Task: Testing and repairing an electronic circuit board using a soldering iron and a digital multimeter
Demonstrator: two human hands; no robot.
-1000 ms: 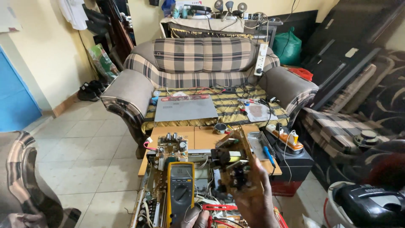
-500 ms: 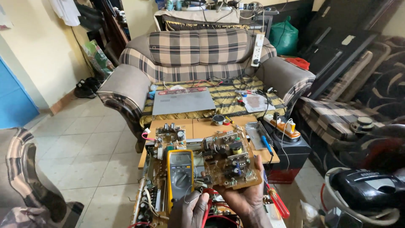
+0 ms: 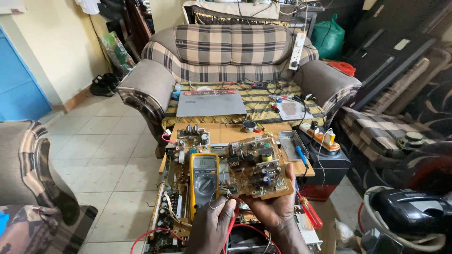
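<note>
The right hand (image 3: 273,207) gripped a circuit board (image 3: 256,173) above the cluttered wooden table (image 3: 226,134). The left hand (image 3: 214,226), fingers curled, touched the yellow multimeter (image 3: 204,178). A plaid sofa (image 3: 230,51) stood behind, on tiled floor (image 3: 108,150).

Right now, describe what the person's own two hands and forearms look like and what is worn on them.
Both hands are bare: no gloves, rings, watch or bracelet show. The left hand and right hand enter from the bottom edge, each with a bare wrist and a short stretch of forearm. No sleeve reaches into view, so what is worn higher up cannot be told. Nails are short.
</note>
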